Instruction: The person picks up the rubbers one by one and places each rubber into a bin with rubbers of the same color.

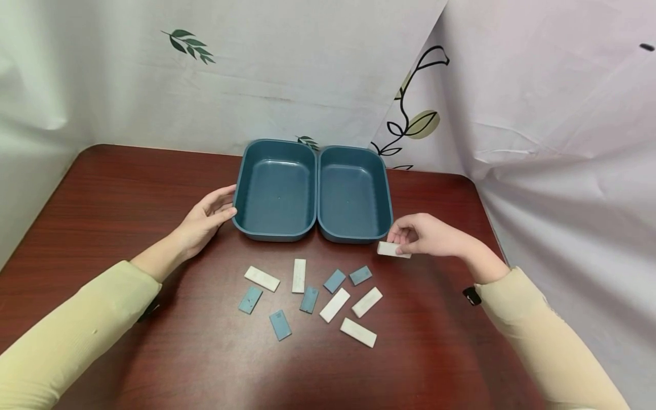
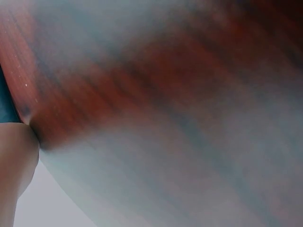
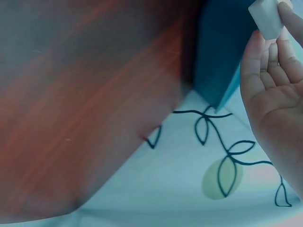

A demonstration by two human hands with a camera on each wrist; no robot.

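Note:
My right hand pinches a white rectangular block between thumb and fingers, just off the near right corner of the right blue bin. In the right wrist view the same white block shows between the fingertips, close to the bin's wall. My left hand rests against the outer left side of the left blue bin, thumb and fingers extended. Several white blocks and several smaller blue-grey blocks lie flat and scattered on the table in front of the bins.
The two bins stand side by side near the back edge of the dark red wooden table. Behind and around it hangs a white cloth with leaf prints.

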